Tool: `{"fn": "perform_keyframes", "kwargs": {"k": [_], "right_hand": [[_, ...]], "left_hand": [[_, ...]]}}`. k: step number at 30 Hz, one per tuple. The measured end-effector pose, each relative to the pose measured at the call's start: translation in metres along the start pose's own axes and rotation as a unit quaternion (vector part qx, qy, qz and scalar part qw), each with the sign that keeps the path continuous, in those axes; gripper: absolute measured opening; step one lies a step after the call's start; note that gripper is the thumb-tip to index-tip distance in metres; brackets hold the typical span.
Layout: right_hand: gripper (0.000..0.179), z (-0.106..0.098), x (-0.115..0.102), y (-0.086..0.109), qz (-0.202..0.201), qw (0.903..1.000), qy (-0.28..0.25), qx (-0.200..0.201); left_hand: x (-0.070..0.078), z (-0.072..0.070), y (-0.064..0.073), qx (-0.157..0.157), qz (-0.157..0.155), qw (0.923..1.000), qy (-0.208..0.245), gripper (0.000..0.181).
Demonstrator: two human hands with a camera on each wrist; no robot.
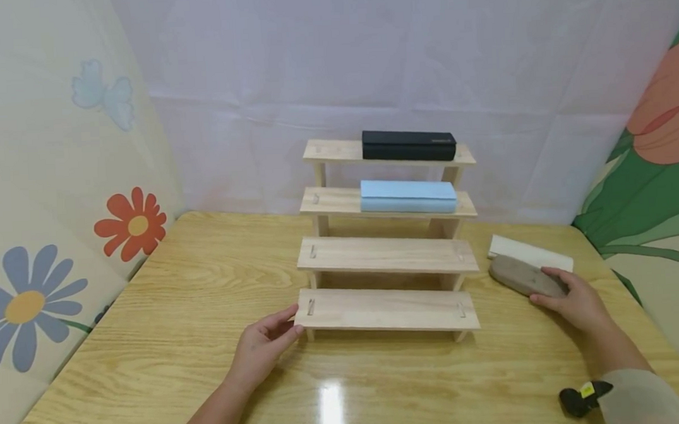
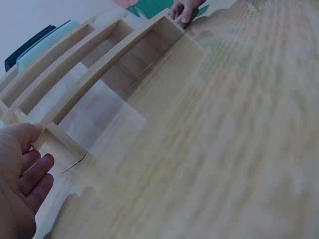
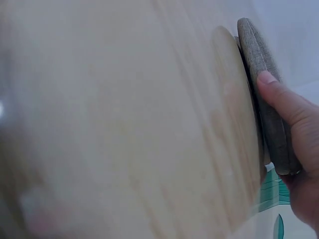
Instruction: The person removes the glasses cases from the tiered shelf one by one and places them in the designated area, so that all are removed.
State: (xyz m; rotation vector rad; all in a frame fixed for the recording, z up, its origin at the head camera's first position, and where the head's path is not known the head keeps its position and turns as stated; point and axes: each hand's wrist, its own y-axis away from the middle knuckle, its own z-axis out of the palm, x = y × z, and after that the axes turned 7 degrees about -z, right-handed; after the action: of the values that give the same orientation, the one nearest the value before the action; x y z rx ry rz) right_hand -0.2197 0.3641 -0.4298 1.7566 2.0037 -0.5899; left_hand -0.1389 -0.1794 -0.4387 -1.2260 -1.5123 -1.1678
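Observation:
A four-tier wooden display stand (image 1: 387,254) stands on the table. My left hand (image 1: 266,347) pinches the left end of its lowest board, thumb at the near corner; the left wrist view shows the other fingers loosely bent below. On the right, my right hand (image 1: 581,299) grips a grey-brown fabric glasses case (image 1: 521,275), thumb along one side; the fingers behind it are mostly hidden in the right wrist view. The case lies low over the table, just in front of a white glasses case (image 1: 530,253). Whether it touches the table I cannot tell.
A black glasses case (image 1: 409,146) lies on the top tier and a light blue one (image 1: 408,196) on the second. The wooden table (image 1: 216,261) ends at a white cloth backdrop (image 1: 265,63). Flower-printed panels flank both sides. A small black device (image 1: 583,397) sits by the right cuff.

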Motion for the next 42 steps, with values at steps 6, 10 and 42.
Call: {"fn": "perform_keyframes", "kwargs": {"k": [6, 10, 42], "right_hand": [[0.084, 0.001, 0.001, 0.0, -0.009, 0.9999, 0.001, 0.014], [0.083, 0.001, 0.002, 0.001, -0.015, 0.9993, 0.008, 0.033], [0.081, -0.003, 0.017, 0.004, 0.094, 0.9906, -0.033, 0.094]], "left_hand": [[0.001, 0.001, 0.0, 0.006, 0.002, 1.0, 0.001, 0.041], [0.001, 0.001, 0.0, 0.006, 0.002, 1.0, 0.002, 0.04], [0.0, 0.0, 0.002, 0.001, 0.004, 1.0, 0.003, 0.04]]}}
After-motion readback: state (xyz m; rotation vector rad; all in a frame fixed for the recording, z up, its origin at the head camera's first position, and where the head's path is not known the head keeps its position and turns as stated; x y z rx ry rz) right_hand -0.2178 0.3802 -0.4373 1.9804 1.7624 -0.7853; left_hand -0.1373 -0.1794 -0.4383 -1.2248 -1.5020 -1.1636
